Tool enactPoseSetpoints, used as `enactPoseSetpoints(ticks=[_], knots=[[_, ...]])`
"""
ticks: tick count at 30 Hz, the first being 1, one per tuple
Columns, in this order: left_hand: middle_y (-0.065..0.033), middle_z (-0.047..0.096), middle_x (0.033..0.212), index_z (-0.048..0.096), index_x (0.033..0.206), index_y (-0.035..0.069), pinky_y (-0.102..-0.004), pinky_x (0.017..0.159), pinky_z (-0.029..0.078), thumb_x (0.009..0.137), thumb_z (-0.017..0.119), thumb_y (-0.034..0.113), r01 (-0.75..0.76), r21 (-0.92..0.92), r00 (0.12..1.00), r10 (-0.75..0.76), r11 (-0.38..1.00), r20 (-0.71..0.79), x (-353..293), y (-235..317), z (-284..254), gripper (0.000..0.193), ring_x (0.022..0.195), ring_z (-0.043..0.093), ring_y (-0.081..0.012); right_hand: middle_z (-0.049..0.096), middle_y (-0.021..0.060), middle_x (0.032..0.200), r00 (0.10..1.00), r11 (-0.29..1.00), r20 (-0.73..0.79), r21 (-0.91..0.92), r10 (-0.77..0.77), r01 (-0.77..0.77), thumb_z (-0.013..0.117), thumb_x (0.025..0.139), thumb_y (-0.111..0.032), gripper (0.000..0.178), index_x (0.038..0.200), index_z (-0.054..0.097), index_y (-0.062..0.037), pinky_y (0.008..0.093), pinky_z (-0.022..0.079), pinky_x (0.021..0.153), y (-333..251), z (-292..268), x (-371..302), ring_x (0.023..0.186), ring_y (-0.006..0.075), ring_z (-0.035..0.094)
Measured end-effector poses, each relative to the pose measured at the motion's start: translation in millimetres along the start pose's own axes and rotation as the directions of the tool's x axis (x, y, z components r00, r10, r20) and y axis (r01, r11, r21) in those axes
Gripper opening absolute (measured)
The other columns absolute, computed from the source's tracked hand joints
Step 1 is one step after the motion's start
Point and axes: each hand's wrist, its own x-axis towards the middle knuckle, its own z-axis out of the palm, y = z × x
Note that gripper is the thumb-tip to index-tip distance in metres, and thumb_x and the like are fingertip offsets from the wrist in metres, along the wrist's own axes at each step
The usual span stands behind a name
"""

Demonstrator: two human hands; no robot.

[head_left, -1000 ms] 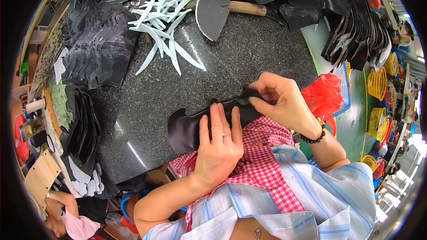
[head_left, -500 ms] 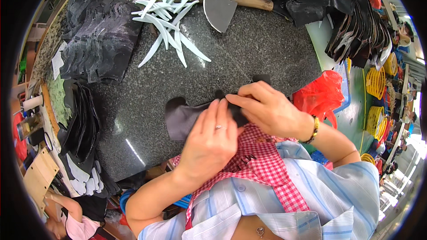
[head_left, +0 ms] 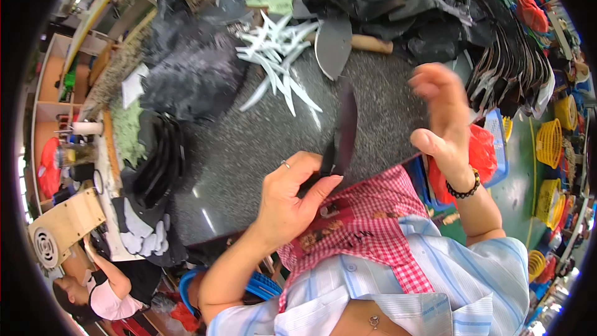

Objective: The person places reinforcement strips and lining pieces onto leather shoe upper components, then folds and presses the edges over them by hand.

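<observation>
My left hand (head_left: 291,196) pinches a dark piece of leather-like sheet (head_left: 347,126) between thumb and fingers, holding it upright above the near edge of the dark speckled stone table (head_left: 261,143). Seen almost edge-on, the piece shows a slightly shiny face. Raised off to the right, my right hand (head_left: 443,121) holds nothing; its fingers are apart and a little blurred. Beyond the left hand lies a heap of thin white curved strips (head_left: 277,56). Beside it are a dark leaf-shaped piece (head_left: 334,46) with a pale edge and a wooden handle (head_left: 371,43).
Crumpled black pieces (head_left: 193,74) are heaped at the far left, with folded black pieces (head_left: 158,162) nearer. A stack of black cut pieces (head_left: 507,56) stands far right. A red plastic bag (head_left: 482,155) hangs beside the right wrist. Another person (head_left: 112,289) sits at lower left.
Both hands were together on the dark piece at the table. The left hand has lifted it upright; the right hand has let go and moved up and right. The view has shifted.
</observation>
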Motion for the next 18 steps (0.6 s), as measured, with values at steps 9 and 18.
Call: enactPoseSetpoints(ticks=[9,18], knots=[[-0.0086,0.065,0.106,0.06,0.108,-0.002,-0.0288,0.087,0.048,0.083,0.07,0.002,-0.01,-0.917,0.99,-0.126,0.399,-0.066,-2.5,4.1,23.4,0.027,0.095,0.062,-0.0144,0.069,0.0053,0.09,0.61,0.161,0.741,0.59,0.281,-0.791,0.07,0.087,-0.018,0.024,0.1,0.068,0.0012,0.0263,0.051,0.072,-18.1,61.6,-11.0,0.077,0.009,0.063],[-0.007,0.067,0.092,0.063,0.084,0.0,-0.0279,0.079,0.051,0.074,0.077,-0.003,0.021,-0.78,0.995,-0.093,0.625,-0.047,-8.8,-11.6,13.9,0.018,0.086,0.064,-0.0133,0.069,0.0037,0.09,0.742,0.491,0.584,0.565,0.328,-0.663,0.078,0.078,-0.01,0.027,0.099,0.068,0.0039,0.0239,0.05,0.076,-28.2,62.4,-13.4,0.085,0.007,0.061]])
